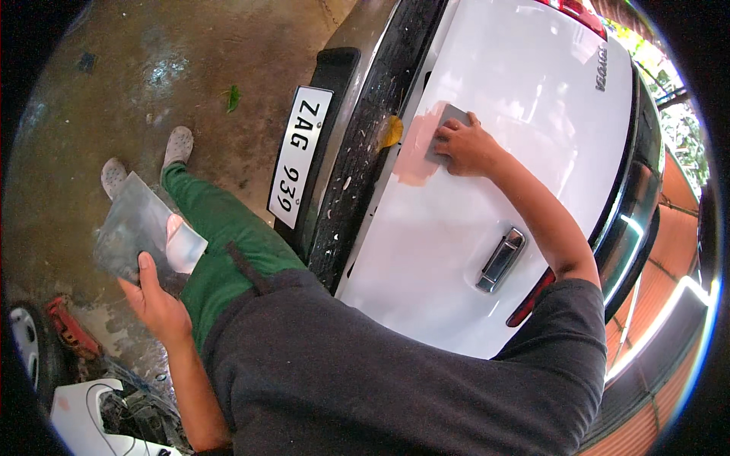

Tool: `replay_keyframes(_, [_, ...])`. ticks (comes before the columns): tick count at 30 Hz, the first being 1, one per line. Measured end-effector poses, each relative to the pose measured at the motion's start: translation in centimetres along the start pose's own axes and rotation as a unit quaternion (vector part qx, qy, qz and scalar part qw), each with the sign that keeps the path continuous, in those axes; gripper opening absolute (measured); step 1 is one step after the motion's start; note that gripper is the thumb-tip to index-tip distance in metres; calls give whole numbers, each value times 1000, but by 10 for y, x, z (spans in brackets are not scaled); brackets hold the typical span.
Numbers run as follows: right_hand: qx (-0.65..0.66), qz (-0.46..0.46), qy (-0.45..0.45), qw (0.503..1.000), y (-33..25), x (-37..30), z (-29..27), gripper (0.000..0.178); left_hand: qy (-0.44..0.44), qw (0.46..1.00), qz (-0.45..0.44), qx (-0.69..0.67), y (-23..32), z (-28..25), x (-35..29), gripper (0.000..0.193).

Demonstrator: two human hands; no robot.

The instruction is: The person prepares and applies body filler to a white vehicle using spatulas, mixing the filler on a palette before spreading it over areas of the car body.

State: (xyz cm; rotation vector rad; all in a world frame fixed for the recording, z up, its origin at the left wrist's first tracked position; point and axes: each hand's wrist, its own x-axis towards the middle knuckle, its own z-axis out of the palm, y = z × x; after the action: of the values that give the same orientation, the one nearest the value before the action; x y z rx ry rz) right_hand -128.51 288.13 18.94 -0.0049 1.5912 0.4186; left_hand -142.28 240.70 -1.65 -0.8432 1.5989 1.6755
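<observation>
My left hand (156, 300) grips a flat grey board (133, 228) by its near edge, thumb on top. A white piece with a smear of pink filler (182, 243) lies on that board. On the white tailgate (525, 159) of a vehicle is a patch of pinkish-tan filler (417, 156). My right hand (465, 146) is closed on a flat dark grey spreader (450, 121), which lies against the upper right part of this patch. My fingers hide part of the spreader.
A chrome-edged tailgate handle (502, 260) is below my right forearm. The rear bumper (357, 152) has a number plate (300, 157) and a yellow leaf (391, 131). At lower left are a wheel (34, 349), a red part (72, 328) and a white panel (76, 414).
</observation>
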Motion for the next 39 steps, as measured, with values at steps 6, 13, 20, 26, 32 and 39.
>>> replay_keyframes(6, [-7,38,-94,995,-18,-29,-32,41,2,999,-51,-11,2,9,-4,56])
replay_keyframes(13, [600,-111,291,737,-130,-57,-84,62,-224,937,-230,-139,12,70,-33,46])
replay_keyframes(20, [676,-245,411,560,-224,-63,-109,60,-284,905,-253,-192,43,90,-70,40])
replay_keyframes(26, [530,-118,345,765,-201,-60,-74,54,-220,938,-200,-177,45,80,-72,36])
replay_keyframes(32, [472,-75,442,759,-197,-76,-108,53,-216,973,52,-67,38,76,-82,38])
replay_keyframes(39, [454,-106,410,784,-212,-68,-115,56,-283,944,159,-55,25,81,-93,35])
